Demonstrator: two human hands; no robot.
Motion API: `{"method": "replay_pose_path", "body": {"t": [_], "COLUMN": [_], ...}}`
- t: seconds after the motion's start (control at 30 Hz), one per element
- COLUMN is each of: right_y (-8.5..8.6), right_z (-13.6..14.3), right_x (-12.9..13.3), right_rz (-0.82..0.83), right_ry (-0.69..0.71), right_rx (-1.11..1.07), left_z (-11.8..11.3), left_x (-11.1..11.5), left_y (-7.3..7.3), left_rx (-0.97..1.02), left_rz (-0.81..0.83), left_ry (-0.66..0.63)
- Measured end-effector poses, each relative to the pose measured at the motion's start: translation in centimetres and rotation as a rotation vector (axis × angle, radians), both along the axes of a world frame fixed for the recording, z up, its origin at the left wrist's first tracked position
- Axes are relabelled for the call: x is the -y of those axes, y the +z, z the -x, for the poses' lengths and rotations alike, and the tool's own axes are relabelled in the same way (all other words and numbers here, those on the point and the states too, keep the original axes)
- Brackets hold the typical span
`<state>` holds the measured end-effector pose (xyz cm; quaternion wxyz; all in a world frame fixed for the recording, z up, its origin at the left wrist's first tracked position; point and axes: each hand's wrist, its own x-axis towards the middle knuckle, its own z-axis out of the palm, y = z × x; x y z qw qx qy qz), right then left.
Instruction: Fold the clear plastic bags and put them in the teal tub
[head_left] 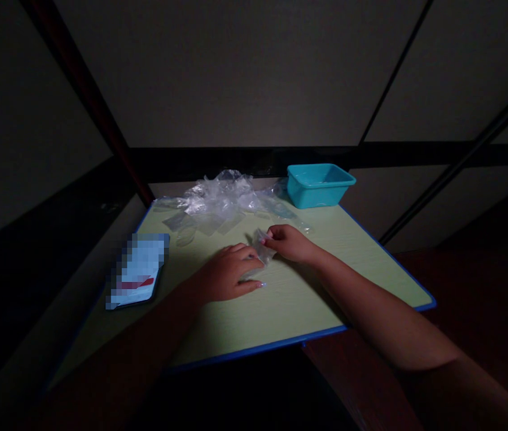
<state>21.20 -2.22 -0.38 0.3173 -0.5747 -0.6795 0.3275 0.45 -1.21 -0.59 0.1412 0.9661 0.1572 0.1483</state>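
Observation:
In the middle of the table, a small clear plastic bag [266, 251] lies between my two hands. My right hand [290, 242] pinches its far edge between thumb and fingers. My left hand [231, 272] rests palm down at the bag's near left side, fingers spread and thumb held apart, with the fingertips touching the plastic. Part of the bag is hidden under the left fingers. Beyond my hands, a loose heap of clear plastic bags [224, 200] spreads along the back of the table, some of them lying flat at its front.
A turquoise plastic basket [319, 194] stands at the table's back right corner. On the left lies a phone [139, 269] with a lit screen, partly blurred out. The pale green table [245, 329] has a blue edge, and a panelled wall rises close behind it.

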Motion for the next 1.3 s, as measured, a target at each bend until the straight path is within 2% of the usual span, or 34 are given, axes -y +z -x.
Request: {"method": "replay_pose_path", "body": {"t": [0.23,0.4,0.47,0.5,0.57,0.67,0.77,0.87,1.0,1.3], "right_y": [0.1,0.3,0.6,0.7,1.0,1.0,0.6,0.2,0.0,-0.4], "right_z": [0.8,1.2,1.1,1.0,0.9,0.9,1.3,1.7,2.1,2.7], "right_x": [0.6,1.3,1.7,1.8,2.1,2.3,2.3,2.5,2.9,3.4], "right_rz": [0.003,0.017,0.016,0.011,0.0,-0.014,-0.03,-0.017,-0.024,-0.038], "right_ry": [0.057,0.102,0.135,0.147,0.17,0.252,0.317,0.329,0.38,0.426], "right_rx": [-0.097,-0.101,-0.064,-0.028,0.067,0.174,0.262,0.408,0.538,0.732], "left_z": [0.0,0.1,0.1,0.1,0.1,-0.1,-0.5,-0.8,-0.9,-1.0], "left_x": [0.0,0.0,-0.1,-0.2,-0.5,-0.9,-1.1,-1.2,-1.2,-1.0], "left_y": [0.0,0.0,0.1,0.1,0.3,0.7,1.4,1.8,1.4,0.6], "left_rx": [-0.017,0.066,0.153,0.21,0.348,0.518,0.544,0.511,0.513,0.531], "left_rz": [-0.018,0.056,0.112,0.148,0.275,0.644,1.026,1.192,1.21,1.095], "left_ry": [-0.012,-0.019,0.033,0.102,0.318,0.634,0.763,0.818,0.845,0.813]}}
